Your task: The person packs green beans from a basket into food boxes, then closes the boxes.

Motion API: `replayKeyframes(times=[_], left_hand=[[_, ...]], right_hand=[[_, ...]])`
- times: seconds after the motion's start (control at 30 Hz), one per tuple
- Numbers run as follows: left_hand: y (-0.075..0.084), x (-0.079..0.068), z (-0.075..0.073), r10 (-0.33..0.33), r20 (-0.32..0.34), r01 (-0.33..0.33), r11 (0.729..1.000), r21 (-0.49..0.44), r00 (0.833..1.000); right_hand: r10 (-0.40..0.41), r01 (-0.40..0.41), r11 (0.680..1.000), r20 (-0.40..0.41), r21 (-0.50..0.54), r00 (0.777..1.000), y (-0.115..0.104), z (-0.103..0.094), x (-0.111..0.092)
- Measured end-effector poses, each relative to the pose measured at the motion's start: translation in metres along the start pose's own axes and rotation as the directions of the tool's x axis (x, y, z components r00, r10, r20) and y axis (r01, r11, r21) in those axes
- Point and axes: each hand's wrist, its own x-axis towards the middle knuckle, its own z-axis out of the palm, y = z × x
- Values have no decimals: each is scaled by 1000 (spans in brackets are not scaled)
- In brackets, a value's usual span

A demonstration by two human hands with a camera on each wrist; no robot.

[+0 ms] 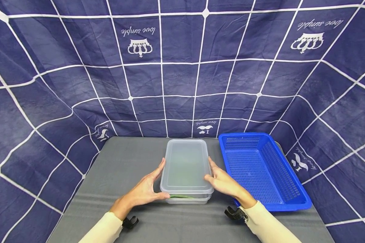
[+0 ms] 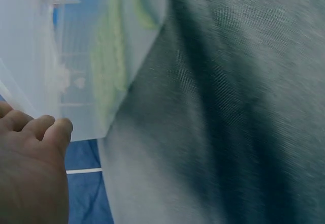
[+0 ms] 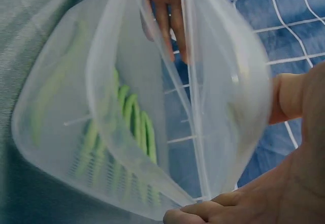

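A clear plastic box (image 1: 187,201) stands on the grey cloth, with several long green beans (image 3: 137,120) inside. Its translucent lid (image 1: 187,165) is over it; the right wrist view shows a gap between lid and box, with the lid tilted. My left hand (image 1: 144,190) holds the lid's left side, thumb by the near corner and fingers along the edge. On the other side, my right hand (image 1: 223,180) grips the lid with the thumb over its rim and fingers at the side. Part of the left hand's grip is hidden.
A blue plastic basket (image 1: 225,152) with perforated walls stands right of the box, close to my right hand. Grey cloth (image 1: 124,162) covers the table. Dark blue fabric with white lines (image 1: 182,77) hangs behind and at both sides.
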Motion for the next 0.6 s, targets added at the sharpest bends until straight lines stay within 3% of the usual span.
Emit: replayKeyframes(times=[0.23, 0.27, 0.47, 0.6], left_hand=[[-6, -4, 7, -29, 54, 27, 999, 42, 998], [-8, -5, 8, -35, 59, 32, 998, 53, 998], [-11, -6, 10, -38, 66, 34, 998, 62, 997], [-8, -6, 10, -40, 63, 35, 996, 81, 997]], right_hand=[[23, -23, 994, 1, -108, 1000, 8, 8, -7], [-5, 5, 991, 2, -134, 1000, 16, 9, -5], [-76, 79, 986, 29, -145, 997, 37, 15, 0], [-60, 67, 985, 42, -160, 997, 32, 14, -1]])
